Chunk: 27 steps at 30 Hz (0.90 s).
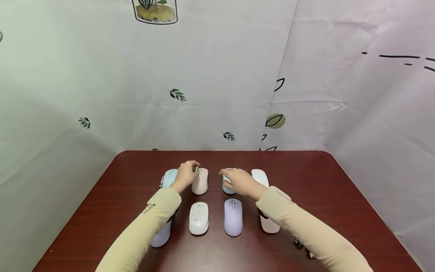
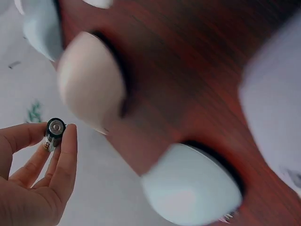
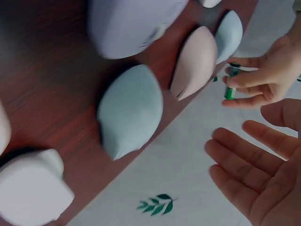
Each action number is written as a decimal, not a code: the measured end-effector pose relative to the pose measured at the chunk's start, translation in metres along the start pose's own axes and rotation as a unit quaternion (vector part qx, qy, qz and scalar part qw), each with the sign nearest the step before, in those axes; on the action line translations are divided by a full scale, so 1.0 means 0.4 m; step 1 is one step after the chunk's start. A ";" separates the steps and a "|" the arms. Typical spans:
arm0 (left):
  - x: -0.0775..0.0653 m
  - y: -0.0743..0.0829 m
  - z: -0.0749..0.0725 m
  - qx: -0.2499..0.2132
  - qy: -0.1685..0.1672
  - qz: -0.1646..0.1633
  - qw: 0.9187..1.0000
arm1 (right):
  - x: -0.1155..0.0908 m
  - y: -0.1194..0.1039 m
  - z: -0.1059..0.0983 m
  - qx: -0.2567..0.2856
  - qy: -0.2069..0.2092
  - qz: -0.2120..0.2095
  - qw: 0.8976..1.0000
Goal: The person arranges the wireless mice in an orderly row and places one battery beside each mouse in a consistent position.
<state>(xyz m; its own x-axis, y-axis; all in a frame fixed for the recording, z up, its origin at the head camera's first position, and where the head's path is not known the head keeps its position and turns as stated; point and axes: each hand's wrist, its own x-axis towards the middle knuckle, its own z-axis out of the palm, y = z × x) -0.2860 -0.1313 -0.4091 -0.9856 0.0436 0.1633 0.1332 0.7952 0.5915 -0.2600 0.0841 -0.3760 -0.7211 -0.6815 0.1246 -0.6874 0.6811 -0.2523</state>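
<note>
Between thumb and fingertips, my left hand (image 1: 186, 173) pinches a small cylindrical battery (image 2: 55, 132), one round end facing the left wrist camera. The battery's green part shows in the right wrist view. This hand is raised beside a beige-pink mouse (image 1: 201, 183) in the back row, to the right of a light blue mouse (image 1: 171, 176). My right hand (image 1: 242, 182) holds nothing, its fingers loosely extended over another light blue mouse (image 1: 227, 189), which it partly covers. In the right wrist view, its palm and fingers are spread apart.
Nearer the front are a white mouse (image 1: 198, 219), a lavender mouse (image 1: 233, 218), a pink mouse (image 1: 270, 226) and another lavender mouse (image 1: 161, 237). A second white mouse (image 1: 259, 176) stands back right. Small dark and gold pieces (image 1: 298, 243) lie by the right forearm. Behind the table (image 1: 289, 160) hangs printed cloth.
</note>
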 end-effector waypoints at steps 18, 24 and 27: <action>0.007 -0.048 0.000 0.048 -0.002 -0.033 0.998 | 0.167 -0.068 0.061 0.050 -0.044 0.052 0.996; 0.012 -0.054 -0.009 0.053 -0.033 -0.051 0.997 | 0.203 -0.075 0.078 0.042 -0.093 0.081 0.991; 0.024 -0.047 -0.023 0.056 -0.049 -0.068 0.995 | 0.222 -0.077 0.089 0.039 -0.114 0.085 0.989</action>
<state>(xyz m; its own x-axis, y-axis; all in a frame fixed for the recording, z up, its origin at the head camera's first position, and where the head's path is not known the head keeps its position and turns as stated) -0.2970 -0.1514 -0.4114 -0.9999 -0.0151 0.0068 -0.0095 0.8600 0.5102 -0.2996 -0.0070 -0.3911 -0.7811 -0.6075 -0.1443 -0.5421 0.7745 -0.3260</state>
